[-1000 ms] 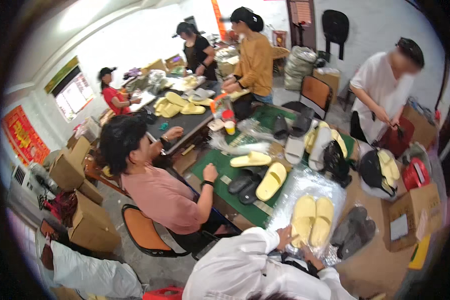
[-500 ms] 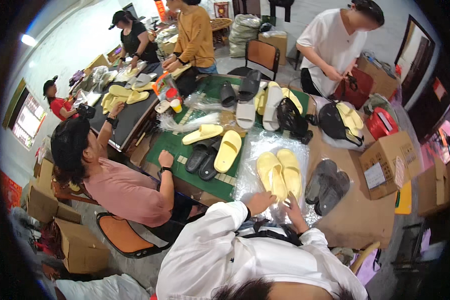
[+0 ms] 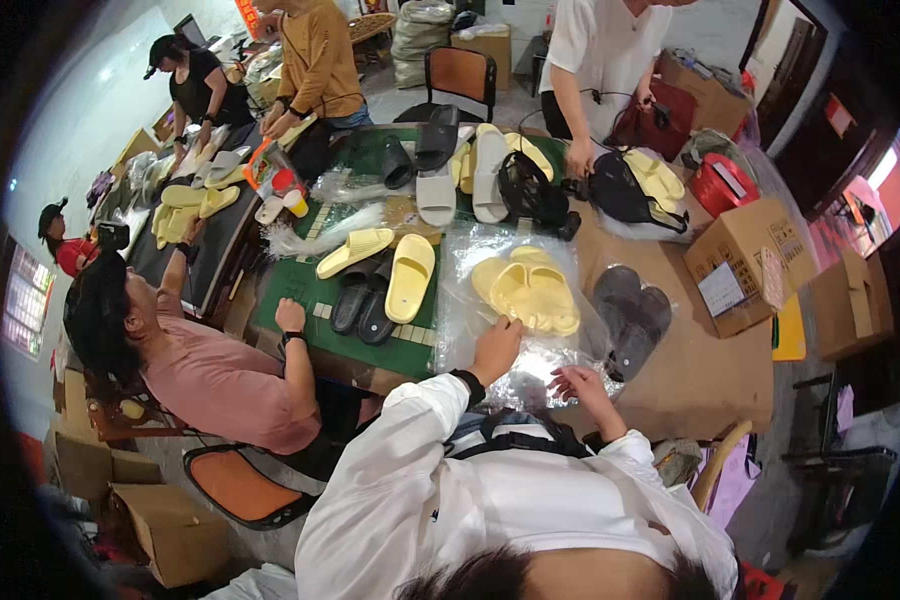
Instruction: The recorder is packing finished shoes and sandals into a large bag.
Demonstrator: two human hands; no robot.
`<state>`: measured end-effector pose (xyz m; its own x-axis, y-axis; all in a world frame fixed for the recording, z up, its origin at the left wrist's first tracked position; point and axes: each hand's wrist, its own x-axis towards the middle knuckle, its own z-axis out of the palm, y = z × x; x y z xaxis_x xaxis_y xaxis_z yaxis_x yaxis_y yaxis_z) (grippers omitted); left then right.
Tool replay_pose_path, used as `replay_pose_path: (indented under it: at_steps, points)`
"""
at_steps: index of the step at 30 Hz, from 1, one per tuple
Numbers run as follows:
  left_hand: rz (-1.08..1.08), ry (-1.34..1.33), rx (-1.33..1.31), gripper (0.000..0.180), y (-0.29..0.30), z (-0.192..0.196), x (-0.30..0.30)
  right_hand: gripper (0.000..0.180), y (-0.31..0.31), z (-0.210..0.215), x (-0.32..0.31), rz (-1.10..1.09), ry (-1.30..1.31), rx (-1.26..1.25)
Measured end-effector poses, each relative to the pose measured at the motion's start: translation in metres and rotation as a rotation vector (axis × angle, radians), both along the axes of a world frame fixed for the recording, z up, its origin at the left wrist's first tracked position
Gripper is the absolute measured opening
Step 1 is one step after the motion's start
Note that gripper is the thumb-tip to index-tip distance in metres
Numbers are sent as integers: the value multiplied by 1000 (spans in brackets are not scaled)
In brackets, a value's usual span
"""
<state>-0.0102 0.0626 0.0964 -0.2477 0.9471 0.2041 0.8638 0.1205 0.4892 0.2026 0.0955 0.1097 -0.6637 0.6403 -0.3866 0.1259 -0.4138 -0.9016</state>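
Note:
Two pale yellow slippers [image 3: 532,292] lie overlapping on clear plastic bags [image 3: 457,250] in front of me. My left hand [image 3: 497,350] is just below the slippers, over the plastic. Its fingers are drawn together, and what they pinch, if anything, is hidden. To its right, my right hand [image 3: 582,386] hovers above the shiny front part of the plastic, fingers apart and holding nothing. Beside the bags on the right sits a pair of dark grey slippers [image 3: 630,315].
A green cutting mat [image 3: 285,275] on the left bears more yellow slippers [image 3: 410,278] and black slippers [image 3: 362,300]. A cardboard box [image 3: 745,255] stands at right. One co-worker [image 3: 230,370] sits at my left; another [image 3: 595,60] stands across the table by a black bag [image 3: 625,190].
The yellow slippers, side by side before, now overlap. Both my hands have come off them, the right one drawing back toward me. The co-worker opposite has lowered a hand to the table. My view has shifted.

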Motion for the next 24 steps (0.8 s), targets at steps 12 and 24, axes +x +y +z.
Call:
replay_pose_path:
  at_steps: [12, 24]
  points:
    - [28, -256, 133, 12, -13, -13, 3, 45, 2, 7, -7, 278, -113, -160]
    - [-83, -350, 115, 11, -16, -13, 29, 53, 16, -7, -18, 161, -119, -247]
